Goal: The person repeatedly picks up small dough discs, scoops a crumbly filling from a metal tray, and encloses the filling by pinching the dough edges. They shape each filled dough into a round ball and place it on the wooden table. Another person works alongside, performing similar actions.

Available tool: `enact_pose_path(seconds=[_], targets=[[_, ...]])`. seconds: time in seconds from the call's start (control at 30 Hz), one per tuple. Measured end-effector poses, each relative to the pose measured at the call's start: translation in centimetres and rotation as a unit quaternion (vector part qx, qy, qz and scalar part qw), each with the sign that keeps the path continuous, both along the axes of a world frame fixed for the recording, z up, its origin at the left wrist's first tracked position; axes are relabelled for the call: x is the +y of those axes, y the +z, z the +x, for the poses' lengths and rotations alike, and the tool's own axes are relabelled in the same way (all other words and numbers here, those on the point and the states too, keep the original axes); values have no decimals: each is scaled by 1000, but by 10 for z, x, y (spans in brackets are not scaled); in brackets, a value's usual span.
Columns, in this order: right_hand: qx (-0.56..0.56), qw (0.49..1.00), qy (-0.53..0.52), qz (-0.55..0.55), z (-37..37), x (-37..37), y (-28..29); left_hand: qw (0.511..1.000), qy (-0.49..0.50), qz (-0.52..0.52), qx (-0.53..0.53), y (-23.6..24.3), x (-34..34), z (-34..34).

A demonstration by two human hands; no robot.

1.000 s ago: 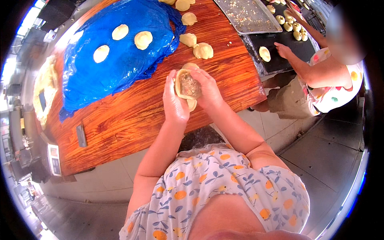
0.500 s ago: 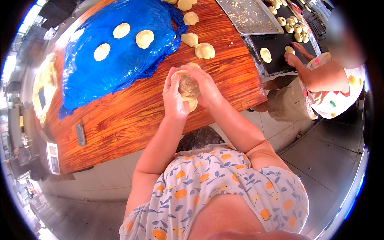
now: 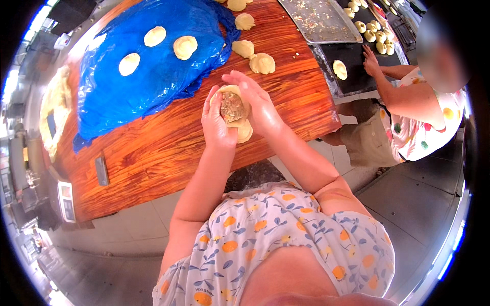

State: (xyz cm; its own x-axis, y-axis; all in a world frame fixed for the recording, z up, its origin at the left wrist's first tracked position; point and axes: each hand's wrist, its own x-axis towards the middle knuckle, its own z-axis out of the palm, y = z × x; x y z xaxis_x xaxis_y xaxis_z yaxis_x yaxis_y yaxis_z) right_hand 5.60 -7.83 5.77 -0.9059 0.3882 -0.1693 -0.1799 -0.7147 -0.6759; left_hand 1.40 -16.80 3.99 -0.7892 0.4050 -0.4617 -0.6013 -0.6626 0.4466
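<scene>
Both hands cup one round of pale, soft dough with a brown minced filling (image 3: 233,106) in its middle. The left hand (image 3: 216,122) curls under and behind the round, fingers upright and closed against its left edge. The right hand (image 3: 258,102) wraps the right side, its fingers arched over the top rim and its thumb side pressed to the dough, so the piece is clasped between the two palms above the near edge of the glossy reddish wooden table (image 3: 168,148). The dough's lower lip hangs out below the palms. Both forearms rise bare from the lower part of the view, bent in toward each other.

On the far left of the table lies a crinkled blue plastic sheet (image 3: 143,86) with three flat, pale dough discs (image 3: 154,36) on it. More dough rounds, thicker and lumpy (image 3: 262,63), sit on the bare wood just beyond the hands. Far right stand a dull metal tray (image 3: 316,20) scattered with crumbs and a dark tray (image 3: 357,61) holding one flat disc and rows of shaped buns. Another person's hand (image 3: 371,60) rests on that dark tray.
</scene>
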Motion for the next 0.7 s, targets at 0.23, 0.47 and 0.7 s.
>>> enact_pose_path(seconds=[0.23,0.47,0.7], targets=[[-74,967,-84,228,7,-26,-8,995,27,-79,51,14,8,14],[-85,994,-45,-49,-2,-3,-20,997,0,-54,53,-6,7,8],[-75,990,76,-93,-5,12,-14,991,-9,-90,101,4,1,-2]])
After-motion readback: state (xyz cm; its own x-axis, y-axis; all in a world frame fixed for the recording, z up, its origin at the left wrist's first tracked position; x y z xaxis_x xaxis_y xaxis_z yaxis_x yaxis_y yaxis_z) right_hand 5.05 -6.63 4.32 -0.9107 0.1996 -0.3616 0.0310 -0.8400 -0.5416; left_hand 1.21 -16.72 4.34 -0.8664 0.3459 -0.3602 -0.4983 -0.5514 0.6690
